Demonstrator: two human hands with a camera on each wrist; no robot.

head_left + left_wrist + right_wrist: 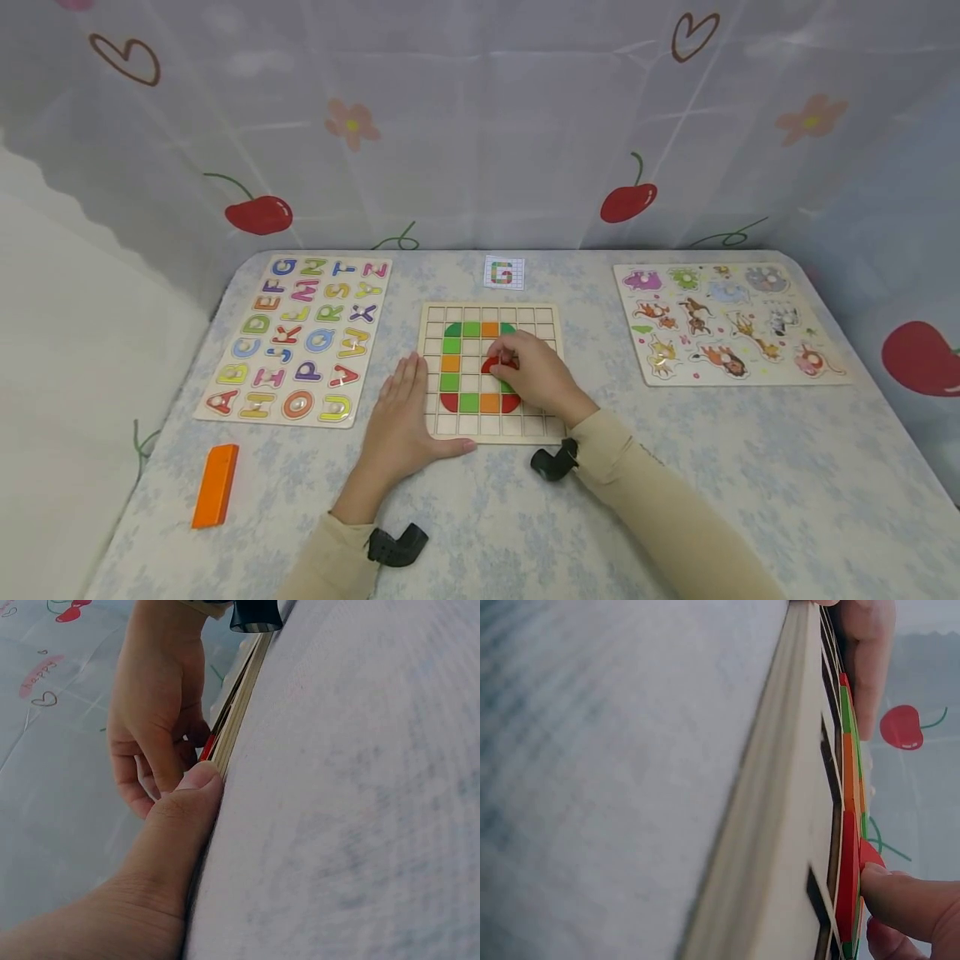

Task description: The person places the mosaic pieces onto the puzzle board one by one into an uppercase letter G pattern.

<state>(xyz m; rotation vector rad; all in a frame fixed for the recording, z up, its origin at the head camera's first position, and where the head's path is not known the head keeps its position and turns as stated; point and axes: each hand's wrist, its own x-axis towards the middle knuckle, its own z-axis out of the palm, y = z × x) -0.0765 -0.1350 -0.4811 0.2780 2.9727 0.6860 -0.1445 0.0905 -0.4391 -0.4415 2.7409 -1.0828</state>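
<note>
A wooden grid board (545, 425) lies at the table's middle, with green, orange and red tiles set in a G shape. My left hand (406, 400) lies flat on the table against the board's left edge, its thumb (191, 787) pressed to the front rim. My right hand (516, 360) hovers over the grid's middle, fingers curled and pinching a red rounded tile (491, 365). The right wrist view shows a fingertip (904, 896) on that red tile (870, 856), which stands slightly above the other tiles. A small card (503, 272) printed with a G pattern lies behind the board.
An alphabet peg puzzle (300, 337) lies to the left and an animal peg puzzle (727, 321) to the right. An orange block (216, 485) sits near the front left table edge. A patterned curtain hangs behind the table.
</note>
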